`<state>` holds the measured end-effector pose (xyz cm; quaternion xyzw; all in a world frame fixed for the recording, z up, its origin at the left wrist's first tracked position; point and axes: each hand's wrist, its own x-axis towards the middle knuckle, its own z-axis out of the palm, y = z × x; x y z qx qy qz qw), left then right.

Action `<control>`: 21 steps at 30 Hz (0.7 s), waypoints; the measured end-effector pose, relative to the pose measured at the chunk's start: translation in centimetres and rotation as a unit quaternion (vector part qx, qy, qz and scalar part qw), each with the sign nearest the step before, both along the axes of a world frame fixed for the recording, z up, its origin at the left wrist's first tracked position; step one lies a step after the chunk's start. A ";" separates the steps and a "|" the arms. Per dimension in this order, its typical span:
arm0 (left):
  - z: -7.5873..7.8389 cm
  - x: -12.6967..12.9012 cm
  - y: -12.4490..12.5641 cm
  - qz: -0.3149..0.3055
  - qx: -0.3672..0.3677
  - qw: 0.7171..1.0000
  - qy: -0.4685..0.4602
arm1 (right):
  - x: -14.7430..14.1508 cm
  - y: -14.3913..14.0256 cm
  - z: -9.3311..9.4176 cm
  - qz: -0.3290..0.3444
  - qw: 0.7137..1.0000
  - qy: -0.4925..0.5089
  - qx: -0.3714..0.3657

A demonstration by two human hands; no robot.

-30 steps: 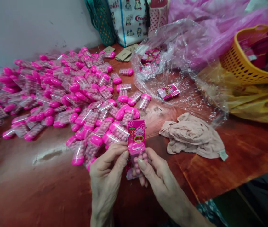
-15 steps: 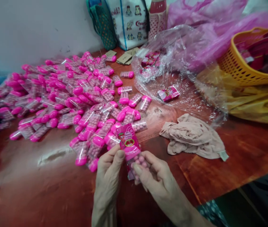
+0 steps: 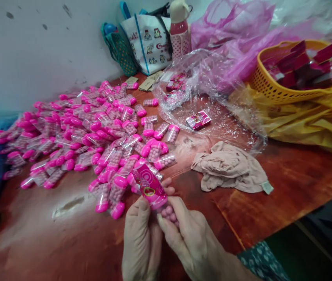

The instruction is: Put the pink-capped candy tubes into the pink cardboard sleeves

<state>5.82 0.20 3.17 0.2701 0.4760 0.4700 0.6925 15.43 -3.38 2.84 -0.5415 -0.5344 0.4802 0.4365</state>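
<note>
A printed magenta sleeve (image 3: 147,183) is pinched in my left hand (image 3: 141,234), just in front of the pile. My right hand (image 3: 193,236) grips a small clear candy container (image 3: 169,215) filled with pink balls, thumb on its near side. The container's upper part meets the lower end of the sleeve; how far it reaches inside is hidden. Both lean with their tops to the left. Beyond my hands spreads a heap of similar candy containers (image 3: 95,128) with bright pink caps and no printed sleeves.
Right of my hands lies a crumpled beige cloth (image 3: 231,166). Behind it are a clear plastic bag (image 3: 230,117), a stack of printed sleeves (image 3: 199,120) and a yellow basket (image 3: 283,93) of magenta pieces. A white bag (image 3: 148,43) and bottle (image 3: 180,35) stand at the back.
My hands have come closer together, and the sleeve now tilts further left. Left fingers now show behind the sleeve. The camera view has shifted, showing more of the wall and basket.
</note>
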 end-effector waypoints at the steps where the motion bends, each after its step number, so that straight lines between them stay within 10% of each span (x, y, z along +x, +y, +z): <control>1: 0.0 -0.1 -0.3 0.003 -0.016 0.999 -0.033 | 0.0 0.1 0.1 0.002 1.000 -0.010 0.011; 21: -0.1 0.3 -1.0 -0.059 -0.015 0.992 -0.114 | -0.3 -0.2 -0.6 0.006 0.998 -0.031 0.057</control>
